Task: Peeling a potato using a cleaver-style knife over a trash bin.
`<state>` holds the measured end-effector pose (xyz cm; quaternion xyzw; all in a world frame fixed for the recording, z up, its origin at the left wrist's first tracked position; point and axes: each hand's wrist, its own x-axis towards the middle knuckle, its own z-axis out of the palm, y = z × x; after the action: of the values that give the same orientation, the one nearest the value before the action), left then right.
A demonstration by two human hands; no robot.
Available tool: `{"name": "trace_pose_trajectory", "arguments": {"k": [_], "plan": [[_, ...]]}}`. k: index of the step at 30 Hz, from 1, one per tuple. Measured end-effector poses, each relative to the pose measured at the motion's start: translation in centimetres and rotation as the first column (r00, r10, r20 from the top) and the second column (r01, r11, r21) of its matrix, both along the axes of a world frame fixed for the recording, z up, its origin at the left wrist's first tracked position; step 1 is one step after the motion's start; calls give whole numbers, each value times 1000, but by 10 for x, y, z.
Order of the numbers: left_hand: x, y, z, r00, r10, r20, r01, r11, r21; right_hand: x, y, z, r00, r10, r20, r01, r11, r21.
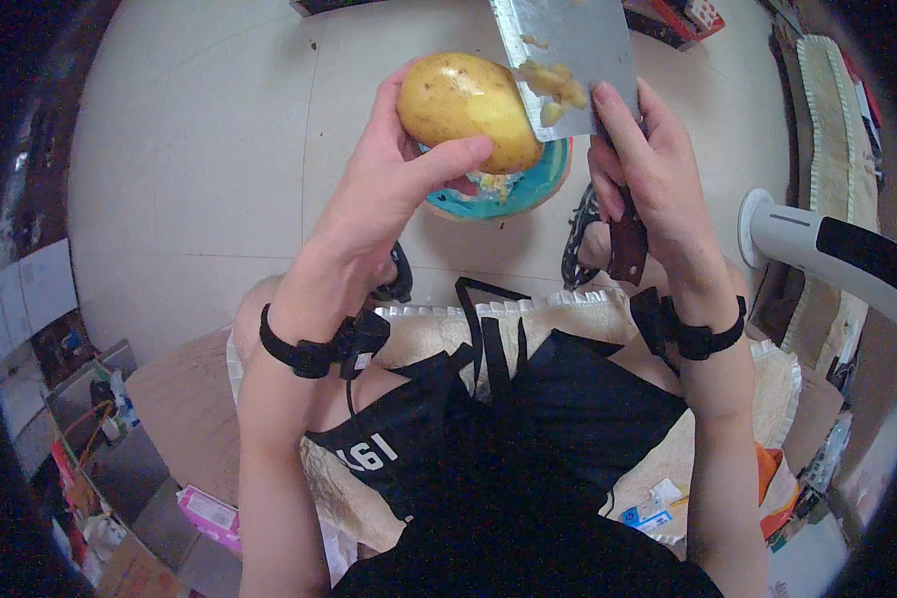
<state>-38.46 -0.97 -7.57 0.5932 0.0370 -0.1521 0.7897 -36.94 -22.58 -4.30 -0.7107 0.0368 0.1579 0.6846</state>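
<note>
My left hand (404, 164) grips a large yellow potato (463, 105), thumb along its near side and fingers around the far left. A paler, smooth patch shows on the potato's upper face. In my right hand (658, 164) is a cleaver (568, 45) with a wide metal blade and a dark wooden handle (628, 247); my fingers hold it where blade and handle meet. The blade's left edge lies against or just over the potato's right end, and bits of peel stick to the blade. Below the potato, a teal bin (553, 187) with a liner holds some peelings, partly hidden.
Pale floor tiles (217, 149) surround the bin, with my feet on either side. A white and black appliance (815, 232) stands at the right. A cream padded runner (830, 134) lies beyond it. A pink packet (209, 516) is at lower left, and a blue and white packet (646, 517) at lower right.
</note>
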Motion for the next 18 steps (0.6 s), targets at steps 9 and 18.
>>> {"name": "trace_pose_trajectory", "arguments": {"k": [9, 18], "plan": [[0, 0, 6, 1000, 25, 6, -26, 990, 137, -1, -2, 4, 996, 85, 40, -83, 995, -62], [2, 3, 4, 999, -21, -37, 27, 985, 169, -2, 2, 4, 993, 97, 67, -89, 990, -111]]}}
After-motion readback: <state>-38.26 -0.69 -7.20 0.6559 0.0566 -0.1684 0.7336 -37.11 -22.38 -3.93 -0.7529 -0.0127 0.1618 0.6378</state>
